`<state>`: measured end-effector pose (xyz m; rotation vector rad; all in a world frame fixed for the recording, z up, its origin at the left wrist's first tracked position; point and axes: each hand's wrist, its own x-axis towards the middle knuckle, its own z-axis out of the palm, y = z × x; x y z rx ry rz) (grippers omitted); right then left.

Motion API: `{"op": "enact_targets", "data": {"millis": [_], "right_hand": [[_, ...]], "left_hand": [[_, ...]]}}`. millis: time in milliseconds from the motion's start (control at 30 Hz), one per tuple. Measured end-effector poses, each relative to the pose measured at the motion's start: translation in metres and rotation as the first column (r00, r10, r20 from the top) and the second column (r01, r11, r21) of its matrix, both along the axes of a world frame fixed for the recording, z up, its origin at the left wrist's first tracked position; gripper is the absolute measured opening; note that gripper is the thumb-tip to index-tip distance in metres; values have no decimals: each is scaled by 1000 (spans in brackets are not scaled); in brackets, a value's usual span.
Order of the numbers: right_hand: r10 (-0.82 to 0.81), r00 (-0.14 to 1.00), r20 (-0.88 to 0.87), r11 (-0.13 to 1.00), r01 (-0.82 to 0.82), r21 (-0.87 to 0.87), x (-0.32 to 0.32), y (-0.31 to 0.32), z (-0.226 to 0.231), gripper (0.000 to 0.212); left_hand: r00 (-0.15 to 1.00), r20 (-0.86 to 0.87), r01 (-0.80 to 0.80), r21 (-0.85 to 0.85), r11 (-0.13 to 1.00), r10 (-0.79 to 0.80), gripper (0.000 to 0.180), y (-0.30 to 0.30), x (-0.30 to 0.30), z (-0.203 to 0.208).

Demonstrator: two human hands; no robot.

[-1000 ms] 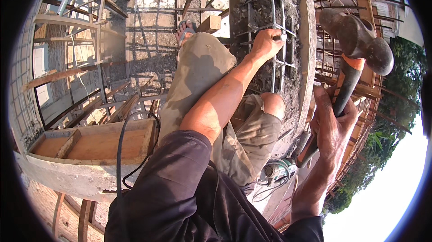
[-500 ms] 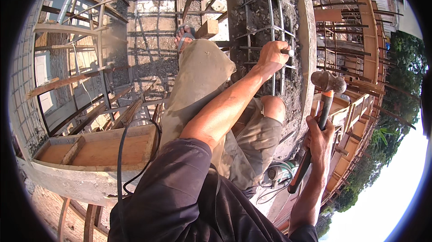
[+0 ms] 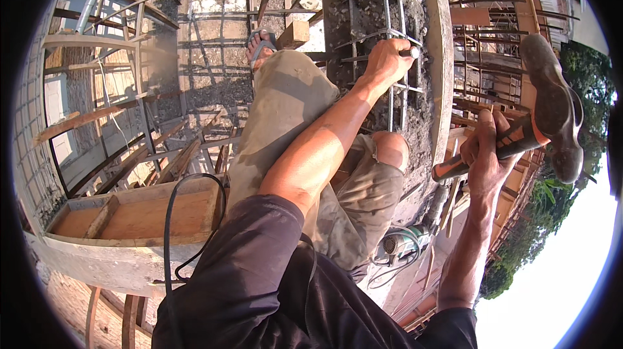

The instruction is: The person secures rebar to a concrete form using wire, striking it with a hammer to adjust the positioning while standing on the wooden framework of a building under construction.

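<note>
My left hand (image 3: 387,62) is closed round a chisel (image 3: 412,52), of which the bright round end shows above my fist. The fist rests over steel reinforcing bars (image 3: 402,106) set along a rough concrete trough. The chisel's other end is hidden below my hand. To the right, my right hand (image 3: 485,154) grips a hammer (image 3: 551,99) by its black and orange handle. The hammer's dark, worn head is raised near the camera, well apart from the chisel.
A green power tool (image 3: 401,244) with a coiled cord lies beside my bent knee. A black cable (image 3: 170,226) loops on the left. A pale board edge (image 3: 441,31) borders the trough. Timber framing (image 3: 91,41) and open gaps lie left; trees (image 3: 551,219) rise right.
My right hand has swung the hammer up and to the right, turning its head toward the camera. My left fist with the chisel has shifted slightly up and left in view.
</note>
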<state>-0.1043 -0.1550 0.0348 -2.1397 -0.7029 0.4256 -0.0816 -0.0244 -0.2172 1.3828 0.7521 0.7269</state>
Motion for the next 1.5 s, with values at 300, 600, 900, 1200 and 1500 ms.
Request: {"op": "enact_targets", "data": {"millis": [300,600,900,1200,1500], "right_hand": [[-158,986,-43,982,152,-114,2,-17,8,25],[101,994,40,994,-99,-50,-11,32,20,38],[-67,964,258,954,138,-265,-10,-18,34,37],[152,987,50,741,-80,-666,10,18,-37,31],[-129,988,79,987,136,-85,-32,-4,54,30]], "left_hand": [[998,24,-57,18,998,56,28,4,2,-7],[994,39,-103,12,995,102,38,-2,11,-23],[992,32,-126,47,991,125,36,1,11,-28],[999,-33,-3,-87,996,1,30,8,0,-11],[996,5,-94,-8,996,94,39,2,2,-20]]}}
